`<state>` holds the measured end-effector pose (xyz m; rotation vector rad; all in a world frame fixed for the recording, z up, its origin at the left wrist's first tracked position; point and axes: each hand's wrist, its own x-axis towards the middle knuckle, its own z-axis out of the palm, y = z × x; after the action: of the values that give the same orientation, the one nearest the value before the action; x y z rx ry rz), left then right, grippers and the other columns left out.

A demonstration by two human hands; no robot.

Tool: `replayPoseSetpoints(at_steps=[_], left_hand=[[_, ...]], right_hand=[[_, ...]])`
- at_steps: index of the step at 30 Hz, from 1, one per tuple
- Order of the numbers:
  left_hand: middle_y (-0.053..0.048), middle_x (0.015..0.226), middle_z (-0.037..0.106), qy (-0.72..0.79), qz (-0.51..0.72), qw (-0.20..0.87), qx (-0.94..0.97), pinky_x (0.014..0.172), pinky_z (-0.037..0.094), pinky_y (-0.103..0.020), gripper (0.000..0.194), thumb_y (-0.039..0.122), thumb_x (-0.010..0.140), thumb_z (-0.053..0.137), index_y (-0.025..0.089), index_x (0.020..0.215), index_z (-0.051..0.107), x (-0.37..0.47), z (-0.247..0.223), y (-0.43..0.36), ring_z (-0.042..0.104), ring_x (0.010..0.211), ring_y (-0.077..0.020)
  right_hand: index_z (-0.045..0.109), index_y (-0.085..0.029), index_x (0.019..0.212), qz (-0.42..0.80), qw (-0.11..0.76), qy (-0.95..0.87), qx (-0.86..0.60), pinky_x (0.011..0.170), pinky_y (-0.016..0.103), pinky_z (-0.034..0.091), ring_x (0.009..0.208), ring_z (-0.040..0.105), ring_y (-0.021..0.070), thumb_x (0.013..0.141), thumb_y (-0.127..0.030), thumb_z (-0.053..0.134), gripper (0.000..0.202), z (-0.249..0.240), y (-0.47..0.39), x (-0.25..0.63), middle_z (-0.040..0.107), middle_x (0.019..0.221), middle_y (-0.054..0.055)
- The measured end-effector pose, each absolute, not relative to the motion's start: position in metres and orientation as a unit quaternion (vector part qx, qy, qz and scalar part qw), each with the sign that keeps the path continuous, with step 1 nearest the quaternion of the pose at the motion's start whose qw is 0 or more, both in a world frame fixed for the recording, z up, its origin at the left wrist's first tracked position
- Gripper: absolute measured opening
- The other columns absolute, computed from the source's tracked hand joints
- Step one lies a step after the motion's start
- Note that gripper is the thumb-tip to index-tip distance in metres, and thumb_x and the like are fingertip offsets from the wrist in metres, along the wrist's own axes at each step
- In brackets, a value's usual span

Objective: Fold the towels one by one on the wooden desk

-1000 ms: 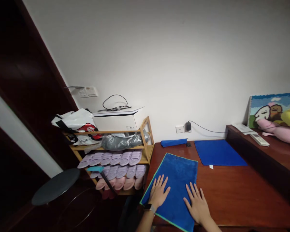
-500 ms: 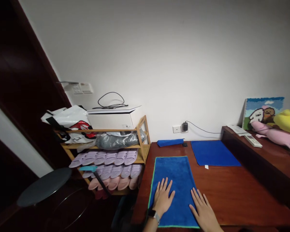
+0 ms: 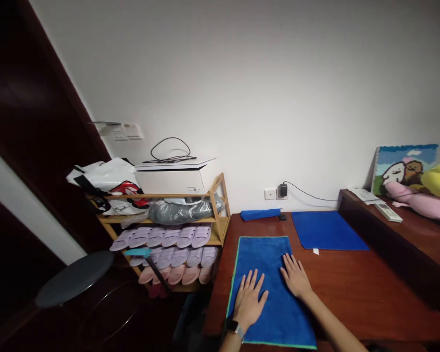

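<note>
A blue towel [image 3: 266,264] with a green edge lies spread on the reddish-brown wooden table [image 3: 352,288]. My left hand [image 3: 250,298], with a watch on the wrist, rests flat on the towel's left part, fingers spread. Farther up, my right hand [image 3: 296,276] lies flat over the towel's right edge with its fingers stretched out. Neither hand grips anything. To the right, a second blue cloth [image 3: 328,231] with a white tag lies flat near the wall. A narrow folded blue cloth [image 3: 260,214] sits at the table's back left.
Left of the table stands a wooden shoe rack [image 3: 220,230] with several slippers [image 3: 156,236] and a white box [image 3: 170,181] on top. A round stool [image 3: 75,278] is farther left. On the right, a raised ledge [image 3: 418,239] holds a remote [image 3: 388,212] and plush toys [image 3: 421,203].
My right hand has moved away from me along the towel's right edge. The towel's near right corner now reaches farther right. My left hand stays almost in place.
</note>
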<state>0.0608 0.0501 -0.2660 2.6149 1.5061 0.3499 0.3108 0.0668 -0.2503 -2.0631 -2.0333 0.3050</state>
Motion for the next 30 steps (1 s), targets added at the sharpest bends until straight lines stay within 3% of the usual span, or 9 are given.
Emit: replayPoseSetpoints(at_steps=[3,7,12,17,21,24,30], left_hand=[[-0.004,0.172,0.031,0.494,0.117,0.049,0.86,0.128,0.028,-0.06,0.062,0.057,0.106,0.034,0.038,0.165,0.027,0.057,-0.269,0.048,0.029,0.159,-0.0307],[-0.002,0.171,0.034,0.504,0.13,0.038,0.853,0.128,0.029,-0.059,0.059,0.053,0.107,0.031,0.039,0.164,0.029,0.061,-0.273,0.05,0.032,0.157,-0.0296],[0.0,0.171,0.032,0.466,0.159,0.031,0.87,0.131,0.028,-0.053,0.059,0.045,0.108,0.024,0.033,0.166,0.024,0.122,-0.266,0.083,0.029,0.159,-0.0241],[0.0,0.169,0.037,0.476,0.143,0.073,0.865,0.132,0.028,-0.044,0.063,0.05,0.107,0.014,0.03,0.163,0.037,0.178,-0.262,0.137,0.031,0.158,-0.0215],[-0.001,0.169,0.036,0.505,0.115,0.069,0.853,0.131,0.026,-0.048,0.064,0.057,0.106,0.021,0.03,0.162,0.038,0.138,-0.266,0.176,0.03,0.158,-0.0228],[-0.009,0.17,0.033,0.573,0.087,0.047,0.814,0.13,0.025,-0.053,0.066,0.054,0.106,0.023,0.022,0.163,0.036,0.079,-0.265,0.204,0.029,0.159,-0.0264],[-0.009,0.172,0.03,0.597,0.088,0.029,0.797,0.131,0.023,-0.049,0.068,0.052,0.107,0.023,0.017,0.164,0.033,0.032,-0.268,0.224,0.023,0.16,-0.0249]], right_hand=[[0.028,-0.012,0.165,0.1,0.081,-0.683,-0.719,0.131,0.049,0.015,0.161,0.017,0.0266,0.107,-0.045,0.024,0.068,-0.257,0.096,0.316,0.022,0.172,0.007],[0.027,-0.015,0.166,0.086,0.106,-0.687,-0.713,0.131,0.05,0.015,0.161,0.018,0.0263,0.107,-0.047,0.022,0.068,-0.279,0.108,0.324,0.023,0.172,0.007],[0.028,-0.014,0.166,0.085,0.116,-0.691,-0.708,0.131,0.051,0.017,0.161,0.018,0.0268,0.106,-0.044,0.022,0.067,-0.289,0.109,0.327,0.024,0.172,0.006],[0.029,-0.016,0.166,0.086,0.104,-0.695,-0.706,0.131,0.05,0.017,0.16,0.019,0.0249,0.106,-0.038,0.017,0.065,-0.288,0.11,0.327,0.024,0.172,0.003],[0.028,-0.014,0.166,0.096,0.121,-0.691,-0.707,0.131,0.051,0.018,0.161,0.019,0.0256,0.106,-0.043,0.019,0.067,-0.286,0.111,0.327,0.025,0.171,0.004],[0.026,-0.015,0.166,0.099,0.125,-0.685,-0.711,0.132,0.051,0.018,0.161,0.017,0.0256,0.106,-0.045,0.018,0.068,-0.285,0.11,0.327,0.023,0.172,0.002],[0.027,-0.017,0.166,0.094,0.116,-0.682,-0.716,0.132,0.049,0.018,0.161,0.02,0.0248,0.106,-0.045,0.021,0.067,-0.289,0.109,0.328,0.025,0.172,0.002]])
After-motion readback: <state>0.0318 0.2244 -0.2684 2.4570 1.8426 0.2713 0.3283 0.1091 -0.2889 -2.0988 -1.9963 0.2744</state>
